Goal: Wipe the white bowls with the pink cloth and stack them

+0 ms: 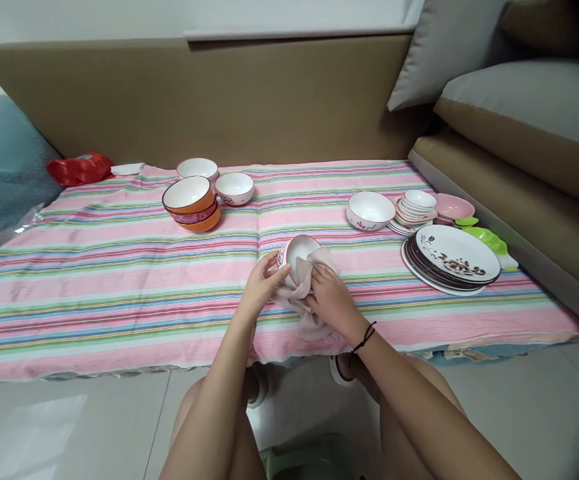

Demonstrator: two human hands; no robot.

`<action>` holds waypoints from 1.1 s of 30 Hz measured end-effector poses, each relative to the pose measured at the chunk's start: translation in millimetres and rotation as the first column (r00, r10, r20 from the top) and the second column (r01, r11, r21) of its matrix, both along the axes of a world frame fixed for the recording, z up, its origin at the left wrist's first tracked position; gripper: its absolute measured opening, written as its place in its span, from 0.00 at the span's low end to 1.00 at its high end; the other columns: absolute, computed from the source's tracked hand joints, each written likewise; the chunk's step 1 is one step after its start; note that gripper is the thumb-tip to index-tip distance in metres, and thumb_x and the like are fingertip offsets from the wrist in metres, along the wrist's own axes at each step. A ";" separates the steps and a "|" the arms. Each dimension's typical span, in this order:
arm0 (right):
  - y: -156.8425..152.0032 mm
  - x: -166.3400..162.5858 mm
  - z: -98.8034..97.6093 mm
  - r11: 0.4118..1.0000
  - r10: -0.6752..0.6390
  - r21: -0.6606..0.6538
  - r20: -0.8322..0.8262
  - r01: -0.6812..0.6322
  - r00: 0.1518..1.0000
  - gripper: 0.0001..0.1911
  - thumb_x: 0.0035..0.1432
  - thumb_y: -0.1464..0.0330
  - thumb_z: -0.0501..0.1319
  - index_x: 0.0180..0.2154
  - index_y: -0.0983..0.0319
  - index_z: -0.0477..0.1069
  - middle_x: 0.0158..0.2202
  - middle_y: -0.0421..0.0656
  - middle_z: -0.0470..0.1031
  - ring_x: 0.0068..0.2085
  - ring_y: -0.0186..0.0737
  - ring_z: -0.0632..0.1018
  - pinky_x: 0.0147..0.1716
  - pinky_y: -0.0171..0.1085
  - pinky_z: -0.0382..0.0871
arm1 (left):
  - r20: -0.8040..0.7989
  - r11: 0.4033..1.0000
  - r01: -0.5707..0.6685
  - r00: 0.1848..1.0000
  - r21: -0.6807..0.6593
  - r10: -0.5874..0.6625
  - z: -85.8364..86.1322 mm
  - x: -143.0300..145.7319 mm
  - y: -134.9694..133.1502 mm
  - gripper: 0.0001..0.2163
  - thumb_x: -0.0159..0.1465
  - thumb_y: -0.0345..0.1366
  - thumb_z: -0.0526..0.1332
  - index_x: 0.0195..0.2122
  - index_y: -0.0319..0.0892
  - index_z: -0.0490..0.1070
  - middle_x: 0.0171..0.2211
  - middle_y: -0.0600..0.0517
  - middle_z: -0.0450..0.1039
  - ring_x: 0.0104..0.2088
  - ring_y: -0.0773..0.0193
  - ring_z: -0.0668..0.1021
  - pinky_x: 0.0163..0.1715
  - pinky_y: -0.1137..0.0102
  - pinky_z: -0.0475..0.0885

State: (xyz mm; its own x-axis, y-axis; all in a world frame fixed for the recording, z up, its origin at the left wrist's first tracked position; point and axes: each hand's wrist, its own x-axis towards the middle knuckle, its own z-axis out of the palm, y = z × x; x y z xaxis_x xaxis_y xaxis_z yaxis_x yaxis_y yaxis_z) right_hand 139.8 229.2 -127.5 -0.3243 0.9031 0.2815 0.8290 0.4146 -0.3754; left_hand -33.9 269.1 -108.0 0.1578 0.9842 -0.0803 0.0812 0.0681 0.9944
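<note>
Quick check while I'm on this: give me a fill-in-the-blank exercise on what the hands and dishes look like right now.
1. The left hand steadies a small ____ tilted on its side.
2. The right hand presses a ____ against it.
3. The stacked bowls at the left are ____ outside.
4. The plates lie to the person's ____.

Missing words: bowl; cloth; orange; right

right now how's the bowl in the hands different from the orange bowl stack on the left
The held bowl is single, tilted on its side, gripped by the left hand and wiped with a cloth by the right hand. The orange bowls sit upright, stacked and untouched. The held bowl is white outside; those are orange. Both have white insides.
</note>
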 end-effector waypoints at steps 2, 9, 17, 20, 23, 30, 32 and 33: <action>0.1 -1.5 0.0 1.000 -0.014 0.015 0.022 0.014 1.000 0.18 0.63 0.69 0.57 0.53 0.65 0.70 0.54 0.54 0.73 0.59 0.53 0.68 0.59 0.51 0.57 | 0.002 1.000 0.005 1.000 0.013 -0.005 0.0 0.7 -0.3 0.27 0.55 0.47 0.67 0.54 0.43 0.69 0.60 0.42 0.65 0.57 0.48 0.71 0.51 0.59 0.71; -6.2 -23.2 5.1 0.987 -0.126 -0.123 -0.175 0.105 0.976 0.12 0.64 0.69 0.53 0.34 0.64 0.74 0.29 0.44 0.77 0.30 0.40 0.75 0.30 0.35 0.62 | 0.026 0.999 -0.016 1.000 0.041 0.015 -5.8 5.1 2.2 0.28 0.53 0.48 0.68 0.52 0.41 0.69 0.54 0.41 0.71 0.48 0.52 0.77 0.47 0.60 0.72; 1.7 -0.7 -2.3 0.993 -0.108 -0.054 -0.091 0.104 0.990 0.12 0.59 0.69 0.60 0.45 0.64 0.75 0.46 0.50 0.78 0.51 0.50 0.74 0.51 0.44 0.66 | -0.045 0.997 -0.060 0.997 0.051 0.062 -1.2 11.1 -1.1 0.26 0.58 0.50 0.64 0.54 0.42 0.70 0.59 0.42 0.67 0.54 0.49 0.73 0.50 0.61 0.71; 5.1 2.0 -4.1 0.995 -0.102 0.022 -0.004 0.102 0.995 0.15 0.59 0.69 0.60 0.47 0.63 0.75 0.48 0.51 0.77 0.55 0.54 0.71 0.62 0.54 0.53 | -0.015 0.999 -0.039 0.999 0.016 0.039 -2.9 10.5 -0.9 0.29 0.59 0.50 0.64 0.59 0.43 0.65 0.62 0.41 0.63 0.59 0.48 0.70 0.53 0.60 0.69; 5.5 -9.6 -0.6 0.995 -0.103 -0.013 0.057 0.104 0.993 0.11 0.61 0.71 0.56 0.39 0.62 0.78 0.37 0.49 0.80 0.44 0.50 0.77 0.58 0.51 0.59 | -0.015 0.994 -0.081 0.997 -0.074 0.080 -7.9 10.1 1.0 0.38 0.56 0.49 0.68 0.65 0.44 0.56 0.64 0.36 0.59 0.58 0.48 0.71 0.53 0.59 0.68; -0.8 -21.9 10.0 0.974 -0.118 -0.195 0.012 0.118 0.993 0.12 0.60 0.74 0.53 0.33 0.63 0.75 0.32 0.46 0.78 0.33 0.42 0.76 0.32 0.37 0.63 | 0.040 0.999 -0.003 0.999 -0.044 0.005 -8.0 10.7 4.3 0.29 0.58 0.52 0.64 0.55 0.40 0.66 0.48 0.42 0.73 0.44 0.57 0.77 0.40 0.67 0.73; 1.7 -10.9 6.4 0.979 -0.047 -0.198 -0.010 0.044 0.999 0.11 0.59 0.75 0.54 0.38 0.64 0.76 0.37 0.48 0.79 0.38 0.43 0.77 0.36 0.37 0.65 | -0.007 1.000 0.003 1.000 -0.030 -0.003 -1.5 9.2 4.0 0.28 0.59 0.53 0.62 0.55 0.40 0.69 0.48 0.44 0.74 0.41 0.59 0.77 0.35 0.70 0.73; 4.0 -4.6 3.8 0.982 -0.016 -0.189 -0.020 0.012 1.000 0.12 0.58 0.76 0.55 0.40 0.64 0.75 0.40 0.49 0.79 0.41 0.44 0.77 0.39 0.37 0.66 | -0.037 1.000 0.007 0.999 -0.006 -0.007 1.9 8.3 4.1 0.26 0.60 0.53 0.61 0.54 0.41 0.70 0.48 0.45 0.74 0.41 0.59 0.77 0.34 0.70 0.73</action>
